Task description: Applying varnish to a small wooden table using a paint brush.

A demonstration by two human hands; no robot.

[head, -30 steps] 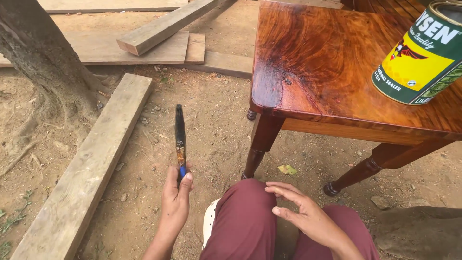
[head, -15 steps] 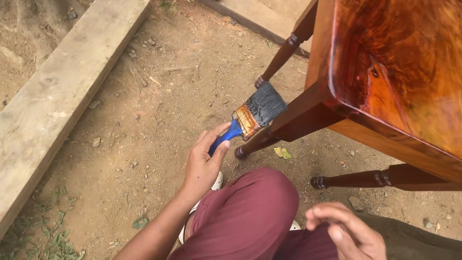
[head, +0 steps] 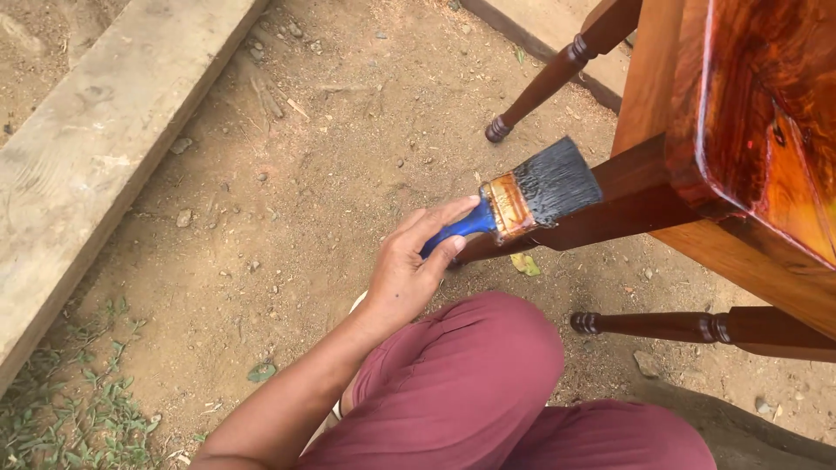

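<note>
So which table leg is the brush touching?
The near corner leg, right under the glossy tabletop. The paintbrush bristles lie against it; the other two legs stand clear.

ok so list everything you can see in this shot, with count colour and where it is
paintbrush: 1, blue handle, dark bristles, stained metal band, centre, bristles against the nearest table leg
table: 1, glossy reddish-brown wood, upper right, one corner in view
table legs: 3 in view, dark reddish-brown, turned ends, right half of the picture
plank: 1, pale grey-brown, left side, lying on the ground
second board: 1, pale, top centre, partly behind a table leg
fallen leaf: 1, yellowish, on the dirt under the brush
weeds: small patch, green, bottom left
ground: bare brown dirt with small stones
trousers: maroon, bottom centre
left hand: 1, gripping the brush handle
right hand: not in view
</note>
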